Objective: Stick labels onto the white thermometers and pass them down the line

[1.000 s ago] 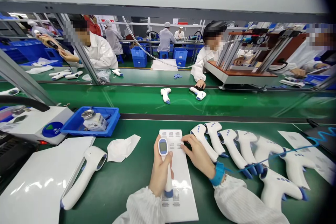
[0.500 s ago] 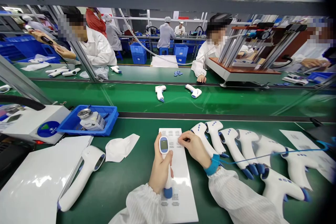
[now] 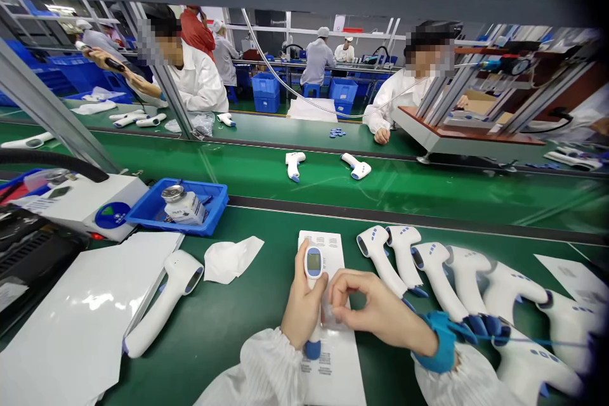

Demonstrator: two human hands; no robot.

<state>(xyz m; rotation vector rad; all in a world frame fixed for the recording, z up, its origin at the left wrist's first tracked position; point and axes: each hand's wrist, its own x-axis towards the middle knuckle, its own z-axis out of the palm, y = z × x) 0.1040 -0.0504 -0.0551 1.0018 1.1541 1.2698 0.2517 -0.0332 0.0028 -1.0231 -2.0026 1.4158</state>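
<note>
My left hand (image 3: 302,307) is wrapped around a white and blue infrared thermometer (image 3: 313,263), its small screen facing me and its blue-ended handle pointing down. Under it lies a white label sheet (image 3: 337,368) printed with small blocks of text. My right hand (image 3: 368,304) is just right of the thermometer's handle, over the sheet. Its thumb and forefinger are closed in a pinch; what sits between them is too small or faint to make out. A blue wrist strap (image 3: 435,342) circles my right wrist.
Several more thermometers (image 3: 440,279) lie at right, and one thermometer (image 3: 166,301) rests on white sheets (image 3: 71,323) at left. A crumpled white paper (image 3: 233,259) and a blue tray (image 3: 216,209) with a bottle (image 3: 183,205) are nearby. Co-workers sit beyond the green belt (image 3: 228,171).
My right hand has moved from the sheet's printed text down and closer to the thermometer's handle, fingers still pinched. My left hand keeps its hold. The whole view has shifted slightly.
</note>
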